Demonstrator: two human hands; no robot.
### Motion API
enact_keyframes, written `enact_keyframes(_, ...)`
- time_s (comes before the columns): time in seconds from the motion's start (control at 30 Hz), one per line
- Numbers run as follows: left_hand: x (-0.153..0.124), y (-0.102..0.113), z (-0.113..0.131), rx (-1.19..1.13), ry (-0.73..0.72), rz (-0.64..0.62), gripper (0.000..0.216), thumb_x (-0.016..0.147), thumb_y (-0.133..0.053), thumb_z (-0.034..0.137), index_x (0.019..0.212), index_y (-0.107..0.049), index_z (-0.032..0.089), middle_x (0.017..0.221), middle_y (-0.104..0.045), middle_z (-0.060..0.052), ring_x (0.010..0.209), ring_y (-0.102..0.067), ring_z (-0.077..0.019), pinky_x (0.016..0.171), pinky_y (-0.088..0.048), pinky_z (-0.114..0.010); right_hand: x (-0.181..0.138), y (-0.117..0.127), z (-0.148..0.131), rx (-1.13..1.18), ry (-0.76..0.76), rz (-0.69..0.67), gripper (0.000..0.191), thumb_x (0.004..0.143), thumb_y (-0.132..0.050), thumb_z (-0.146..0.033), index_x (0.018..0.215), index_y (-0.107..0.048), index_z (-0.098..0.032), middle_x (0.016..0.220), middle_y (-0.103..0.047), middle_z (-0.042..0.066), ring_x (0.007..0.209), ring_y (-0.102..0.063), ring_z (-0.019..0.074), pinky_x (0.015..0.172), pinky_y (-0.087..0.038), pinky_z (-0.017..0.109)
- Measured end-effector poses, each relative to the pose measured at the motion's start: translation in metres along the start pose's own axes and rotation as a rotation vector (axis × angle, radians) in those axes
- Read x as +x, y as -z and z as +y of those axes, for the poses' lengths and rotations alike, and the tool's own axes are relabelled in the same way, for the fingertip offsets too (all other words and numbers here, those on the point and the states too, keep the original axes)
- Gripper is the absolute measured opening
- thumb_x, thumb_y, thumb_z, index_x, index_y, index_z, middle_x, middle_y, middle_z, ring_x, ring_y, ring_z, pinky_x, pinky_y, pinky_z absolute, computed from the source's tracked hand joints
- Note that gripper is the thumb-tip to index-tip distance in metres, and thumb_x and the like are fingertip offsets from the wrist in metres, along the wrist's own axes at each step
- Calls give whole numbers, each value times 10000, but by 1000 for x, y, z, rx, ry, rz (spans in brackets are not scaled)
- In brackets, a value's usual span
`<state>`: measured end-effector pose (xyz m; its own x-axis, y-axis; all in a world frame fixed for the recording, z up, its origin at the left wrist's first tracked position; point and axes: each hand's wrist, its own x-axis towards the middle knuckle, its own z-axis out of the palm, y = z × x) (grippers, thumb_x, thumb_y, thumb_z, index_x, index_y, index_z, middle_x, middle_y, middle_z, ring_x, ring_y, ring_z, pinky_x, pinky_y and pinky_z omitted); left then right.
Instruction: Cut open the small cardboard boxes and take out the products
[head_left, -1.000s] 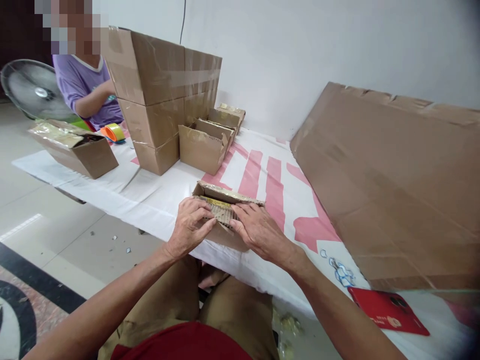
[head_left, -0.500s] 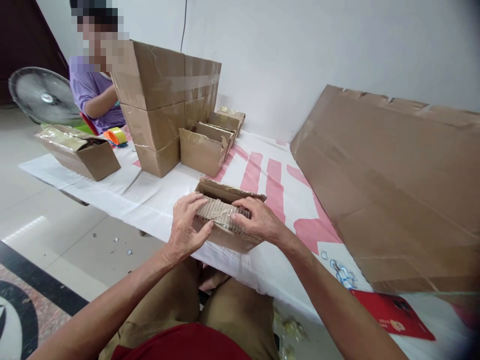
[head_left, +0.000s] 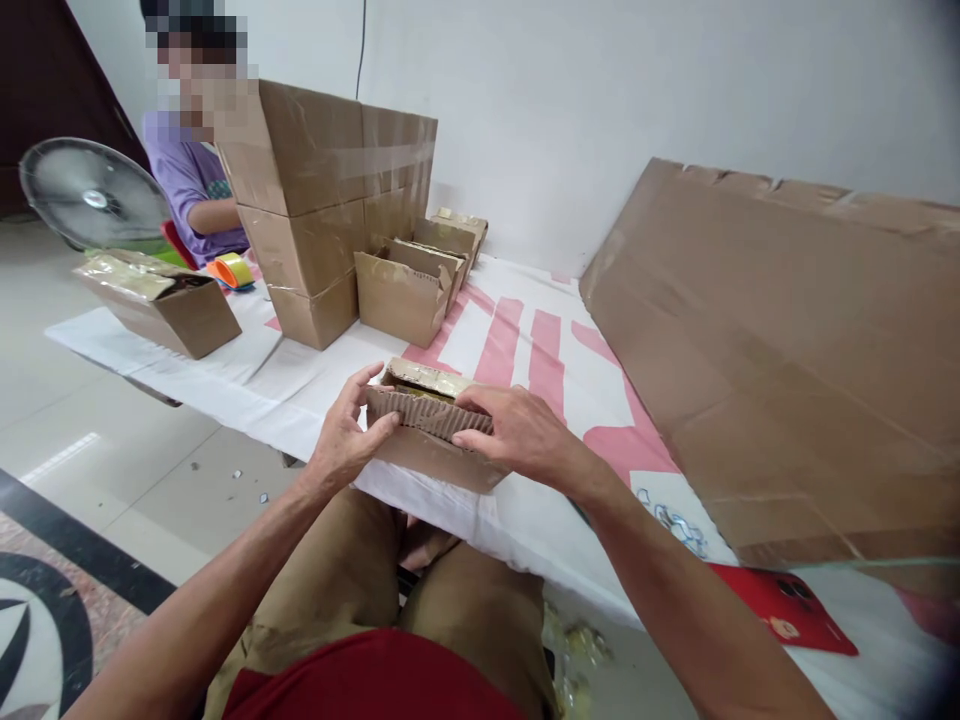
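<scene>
Cardboard box (head_left: 435, 458) sits crosswise between my left hand (head_left: 346, 435) and right hand (head_left: 521, 430).
Left spreads at one end; right pinches corrugated cardboard (head_left: 420, 411) at the other.

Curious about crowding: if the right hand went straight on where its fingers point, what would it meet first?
Past the ridged cardboard the right hand seems to touch, probably the left hand; depth is unclear.
</scene>
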<state>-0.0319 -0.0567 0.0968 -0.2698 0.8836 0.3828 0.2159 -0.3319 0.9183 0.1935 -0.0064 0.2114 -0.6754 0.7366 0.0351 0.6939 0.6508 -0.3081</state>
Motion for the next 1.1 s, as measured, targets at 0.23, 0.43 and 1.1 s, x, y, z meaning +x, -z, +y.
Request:
enact_keyframes(0.23, -2, -1, 0, -36, 12, 53, 671, 777, -751, 336, 1398, -554, 176, 1073, -748, -76, 1004, -688, -234, 995, -502, -401, 15, -12, -25, -352, -18, -30, 133, 984, -594, -202, 1082, -681, -178, 1073, -782, 99, 977, -711, 257, 746, -421, 322)
enact_keyframes(0.43, -13, 3, -2, 15, -13, 76, 196, 789, -713, 279, 970, -729, 205, 1048, -771, -69, 1065, -703, -255, 997, -522, -405, -9, -25, -17, -297, 93, 28, 124, 997, -603, -216, 1069, -696, -176, 1039, -777, 109, 974, -700, 263, 823, -456, 350)
enact_keyframes(1.1, -11, 9, 2, 129, -319, -29, 212, 717, -566, 78, 791, -686, 237, 809, -753, -31, 1059, -718, -272, 929, -588, -437, -4, -7, 37, 77, 42, -21, 521, 1050, -377, -432, 1445, -584, -161, 1570, -537, 146, 1496, -444, 309, 1211, -383, 496)
